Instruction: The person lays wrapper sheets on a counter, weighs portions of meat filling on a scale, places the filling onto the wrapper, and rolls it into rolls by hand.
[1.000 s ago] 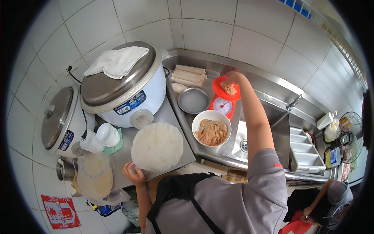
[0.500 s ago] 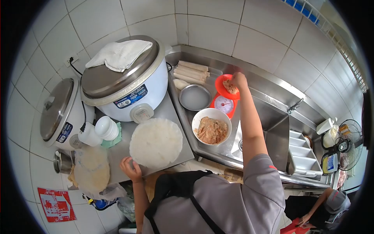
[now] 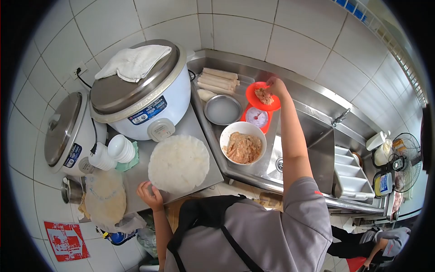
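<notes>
My right hand [image 3: 276, 86], fingers curled together, is at the right rim of the red scale pan [image 3: 252, 96]. A clump of minced filling [image 3: 263, 96] lies in that pan; what the fingertips hold, if anything, is hidden. Below the pan shows the dial of the red kitchen scale [image 3: 257, 118]. A white bowl [image 3: 223, 140] of the same shredded, orange-brown filling [image 3: 244, 147] stands in front of the scale. My left hand [image 3: 150, 196] is open at the counter's front edge, its fingers beside a stack of round, thin white wrappers [image 3: 179, 163].
Rolled wrappers [image 3: 218, 80] and a round metal pan [image 3: 223, 109] lie behind the bowl. A large rice cooker [image 3: 181, 97] stands left, near white cups [image 3: 121, 149]. Right are the sink [image 3: 312, 136], a divided tray [image 3: 351, 174], a fan [image 3: 405, 163] and another person [image 3: 385, 240].
My right hand has shifted from over the filling towards the pan's right rim, uncovering more filling. My left hand stays by the wrappers. The other person at lower right has changed posture.
</notes>
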A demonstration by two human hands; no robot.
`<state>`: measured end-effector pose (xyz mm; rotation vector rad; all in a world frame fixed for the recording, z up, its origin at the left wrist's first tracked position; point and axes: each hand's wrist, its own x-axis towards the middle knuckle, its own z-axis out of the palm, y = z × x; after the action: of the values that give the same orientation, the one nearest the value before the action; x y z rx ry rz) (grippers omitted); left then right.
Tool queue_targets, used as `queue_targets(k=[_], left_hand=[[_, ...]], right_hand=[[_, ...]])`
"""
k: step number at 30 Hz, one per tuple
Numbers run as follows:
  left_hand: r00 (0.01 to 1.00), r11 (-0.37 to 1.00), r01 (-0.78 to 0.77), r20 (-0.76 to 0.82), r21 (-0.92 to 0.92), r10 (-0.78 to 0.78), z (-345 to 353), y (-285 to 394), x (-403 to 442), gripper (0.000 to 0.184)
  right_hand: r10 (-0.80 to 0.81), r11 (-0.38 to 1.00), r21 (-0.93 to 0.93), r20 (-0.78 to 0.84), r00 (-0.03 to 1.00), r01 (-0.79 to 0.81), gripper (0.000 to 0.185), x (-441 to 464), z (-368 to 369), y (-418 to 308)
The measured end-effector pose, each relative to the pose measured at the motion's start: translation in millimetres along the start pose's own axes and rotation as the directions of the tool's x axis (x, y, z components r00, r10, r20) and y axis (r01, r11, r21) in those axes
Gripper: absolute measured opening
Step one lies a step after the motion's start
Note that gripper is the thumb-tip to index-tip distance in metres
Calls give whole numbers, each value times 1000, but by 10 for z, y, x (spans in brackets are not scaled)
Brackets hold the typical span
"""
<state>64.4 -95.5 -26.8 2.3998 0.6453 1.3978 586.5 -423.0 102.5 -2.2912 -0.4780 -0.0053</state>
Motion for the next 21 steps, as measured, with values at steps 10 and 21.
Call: queue_targets(k=[10, 21], left_hand=[[1000, 1000, -18, 4, -7, 18, -8, -21, -24, 19], [997, 1000, -24, -68, 16, 25, 32, -70, -22, 19]], right_hand=[[22, 928, 371, 51, 998, -40, 4, -26, -54, -103], [-279, 904, -180, 441, 853, 389, 29, -1635, 859, -209]])
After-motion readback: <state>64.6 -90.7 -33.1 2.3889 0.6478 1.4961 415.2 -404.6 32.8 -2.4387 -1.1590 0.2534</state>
